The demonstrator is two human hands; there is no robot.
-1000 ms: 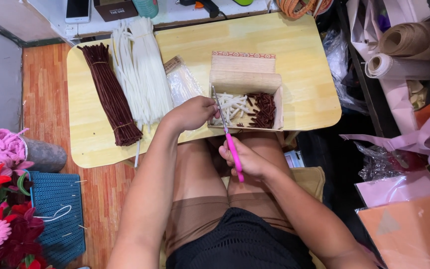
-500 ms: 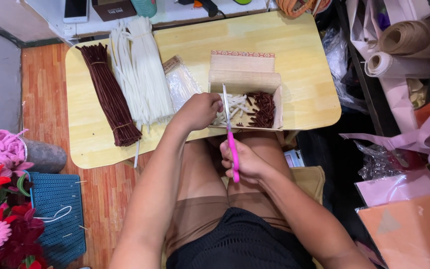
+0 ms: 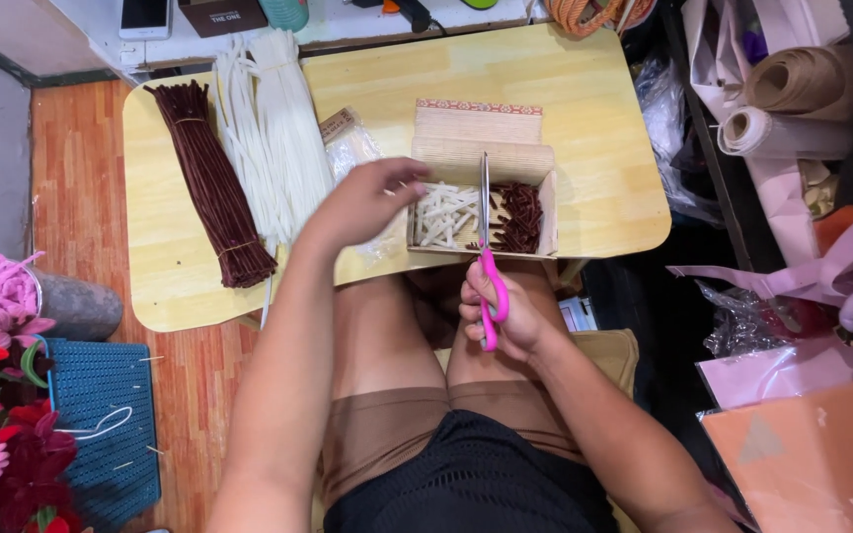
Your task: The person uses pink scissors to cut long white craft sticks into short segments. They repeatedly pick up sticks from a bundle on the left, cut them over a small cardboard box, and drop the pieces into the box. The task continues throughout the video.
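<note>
- the open cardboard box [image 3: 482, 168] sits at the table's near edge; behind it bare tabletop [image 3: 584, 109] gives free passage.
- left of the box, a clear plastic bag [image 3: 352, 148], white stems [image 3: 273, 128] and brown stems [image 3: 211, 183] crowd the way.
- over the box, scissors [image 3: 486, 247] point across its middle and the left hand [image 3: 367, 202] covers its left rim.

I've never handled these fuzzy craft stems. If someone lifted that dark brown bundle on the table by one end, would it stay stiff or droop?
The brown bundle would probably sag a little: its stems are long and thin. A tie near each end should keep them together rather than spilling. It looks light for its size, being fuzzy and slender, and unlikely to roll, since it lies flat on the table.
</note>
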